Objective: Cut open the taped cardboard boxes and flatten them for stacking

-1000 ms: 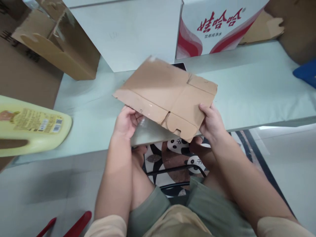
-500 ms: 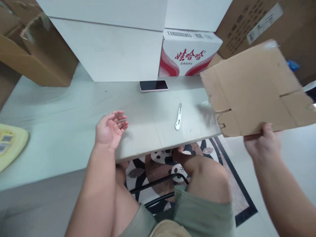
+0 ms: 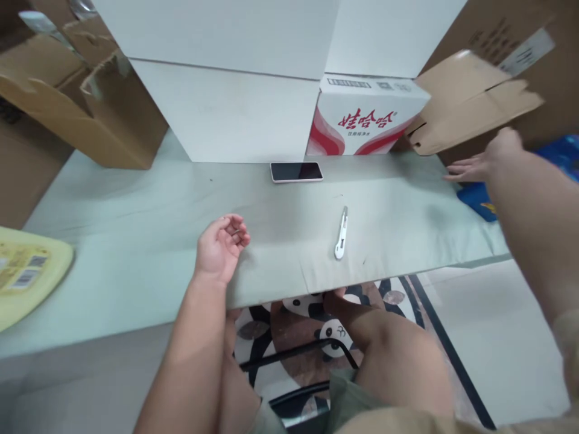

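Note:
My left hand (image 3: 221,246) rests palm up on the pale table (image 3: 136,229), fingers loosely curled and holding nothing. My right hand (image 3: 474,166) reaches to the back right with fingers stretched out flat. Just above it, the flattened brown cardboard sheet (image 3: 470,111) is tilted in front of a big brown carton, apart from my fingers. A small white utility knife (image 3: 340,234) lies on the table between my hands. A phone (image 3: 296,172) lies face up behind it.
A white and red drinks carton (image 3: 366,117) and large white boxes (image 3: 235,108) line the back. An open brown box (image 3: 90,102) stands at the back left. A yellow bottle (image 3: 27,271) lies at the left edge. A blue object (image 3: 474,196) sits under my right forearm.
Both hands held the cardboard sheet; my left hand let go, my right hand swung it to the back right and released it. The knife and phone came into sight.

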Available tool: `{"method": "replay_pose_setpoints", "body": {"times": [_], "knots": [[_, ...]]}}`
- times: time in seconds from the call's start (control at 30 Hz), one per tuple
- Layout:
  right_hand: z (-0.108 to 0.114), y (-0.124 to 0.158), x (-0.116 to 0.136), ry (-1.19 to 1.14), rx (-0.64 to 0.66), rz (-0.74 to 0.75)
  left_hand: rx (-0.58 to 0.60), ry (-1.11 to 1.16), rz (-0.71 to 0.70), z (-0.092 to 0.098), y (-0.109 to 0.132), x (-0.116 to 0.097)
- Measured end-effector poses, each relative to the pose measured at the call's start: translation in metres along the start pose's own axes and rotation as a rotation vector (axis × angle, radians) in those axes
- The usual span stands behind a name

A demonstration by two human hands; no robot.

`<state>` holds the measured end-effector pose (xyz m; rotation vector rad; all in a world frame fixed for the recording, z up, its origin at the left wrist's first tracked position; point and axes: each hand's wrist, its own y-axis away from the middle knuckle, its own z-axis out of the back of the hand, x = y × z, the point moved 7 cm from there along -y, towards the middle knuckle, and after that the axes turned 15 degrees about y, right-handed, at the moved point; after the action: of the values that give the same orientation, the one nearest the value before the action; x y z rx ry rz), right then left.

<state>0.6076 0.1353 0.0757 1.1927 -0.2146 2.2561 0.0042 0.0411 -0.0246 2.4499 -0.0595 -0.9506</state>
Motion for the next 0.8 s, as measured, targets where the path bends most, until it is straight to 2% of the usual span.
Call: {"method": "replay_pose_setpoints", "body": {"times": [0.03, 0.13, 0.23, 0.3, 0.37, 0.47, 0.67, 0.73, 0.8], "knots": [[-0.019, 0.015, -0.016, 0.01, -0.01, -0.171, 0.005, 0.023, -0.007, 0.0, 0.0, -0.003], [-0.085, 0.079, -0.047, 0.091, 0.085, -0.27, 0.041, 0.068, -0.039, 0.003, -0.001, -0.012], [-0.139, 0.142, -0.058, 0.164, 0.222, -0.248, 0.103, 0.084, -0.054, 0.007, 0.002, -0.019], [-0.166, 0.172, -0.041, 0.209, 0.288, -0.169, 0.119, 0.1, -0.052, 0.012, 0.006, -0.022], [-0.192, 0.196, -0.007, 0.262, 0.341, -0.058, 0.123, 0.127, -0.048, 0.019, 0.011, -0.025], [-0.243, 0.228, 0.061, 0.348, 0.423, 0.152, 0.123, 0.2, -0.05, 0.028, 0.018, -0.036], [-0.388, 0.297, 0.196, 0.449, 0.569, 0.637, 0.015, 0.365, -0.105, 0.056, 0.018, -0.065], [-0.434, 0.321, 0.245, 0.486, 0.549, 0.893, 0.012, 0.392, -0.123, 0.062, 0.016, -0.073], [-0.472, 0.333, 0.288, 0.514, 0.488, 1.023, 0.009, 0.421, -0.133, 0.065, 0.014, -0.079]]}}
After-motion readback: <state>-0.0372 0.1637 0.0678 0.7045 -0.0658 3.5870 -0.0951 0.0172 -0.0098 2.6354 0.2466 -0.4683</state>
